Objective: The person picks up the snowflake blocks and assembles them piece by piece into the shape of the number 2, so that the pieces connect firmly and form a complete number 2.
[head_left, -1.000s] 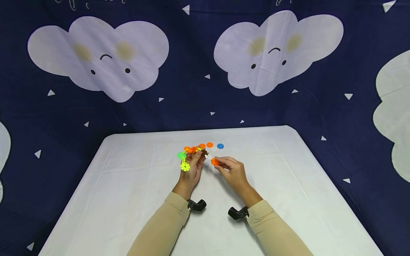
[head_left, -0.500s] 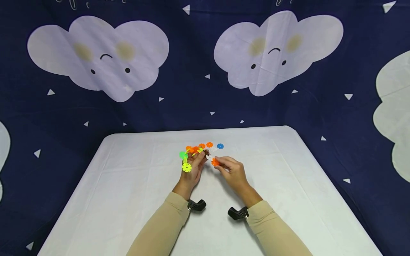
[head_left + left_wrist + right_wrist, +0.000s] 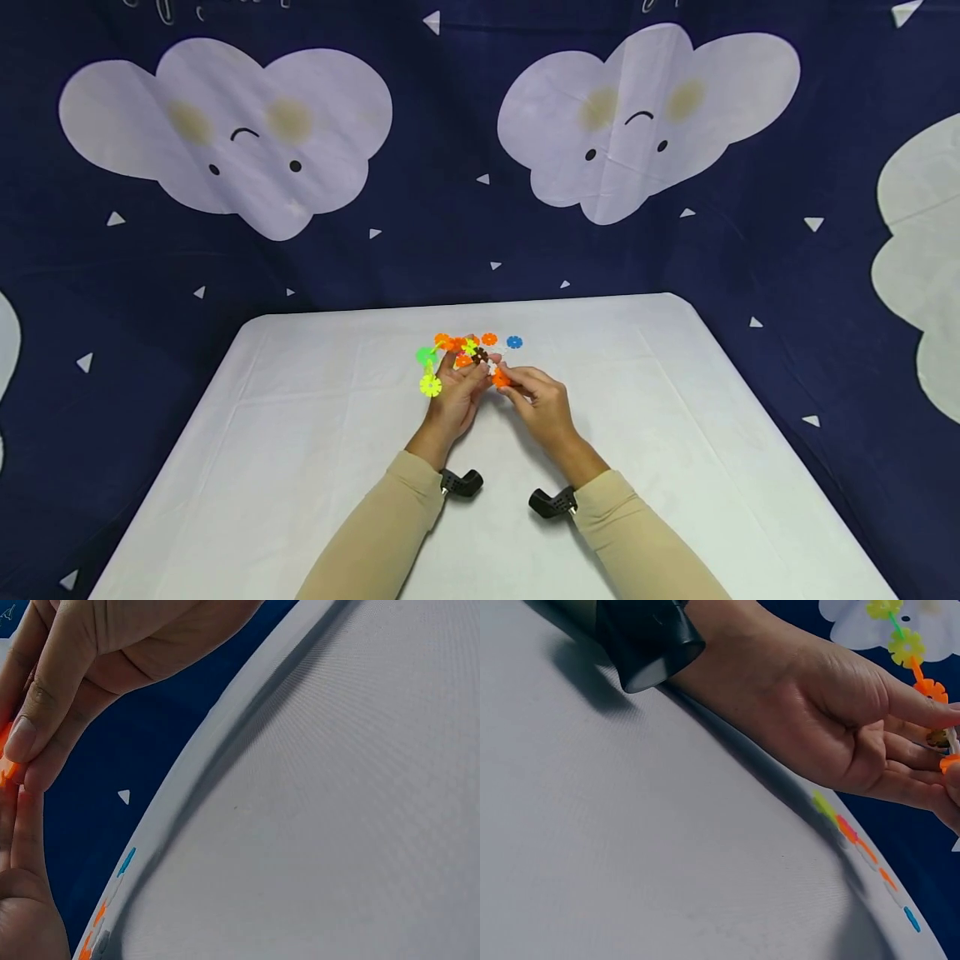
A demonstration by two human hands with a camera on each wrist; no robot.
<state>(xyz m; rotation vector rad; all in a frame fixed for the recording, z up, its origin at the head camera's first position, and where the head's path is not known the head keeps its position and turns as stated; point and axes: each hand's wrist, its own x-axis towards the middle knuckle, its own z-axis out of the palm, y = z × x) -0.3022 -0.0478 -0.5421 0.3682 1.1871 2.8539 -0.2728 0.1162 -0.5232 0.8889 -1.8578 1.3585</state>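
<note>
My left hand [image 3: 456, 402] holds a chain of notched plastic snowflake discs. In the head view the chain includes a yellow disc [image 3: 431, 386], a green disc [image 3: 426, 356] and a brown disc [image 3: 480, 356]. A white disc at its end is mostly covered by fingers. Between thumb and fingers, my right hand [image 3: 546, 410] pinches an orange disc [image 3: 501, 378] against that end; whether the two are slotted together is hidden. The right wrist view has the left hand [image 3: 832, 705] with an orange disc [image 3: 930, 690] of the chain hanging behind its thumb.
Loose discs lie beyond the hands, among them a blue disc [image 3: 514, 342] and an orange disc [image 3: 489, 339]. They sit on a white-covered table [image 3: 315, 467]. A dark blue cloth [image 3: 442, 267] with printed clouds hangs behind the far edge.
The left hand has shifted slightly right, bringing the chain's white end up to the orange disc. The chain has turned a little, and the brown disc shows more. The right hand has barely moved.
</note>
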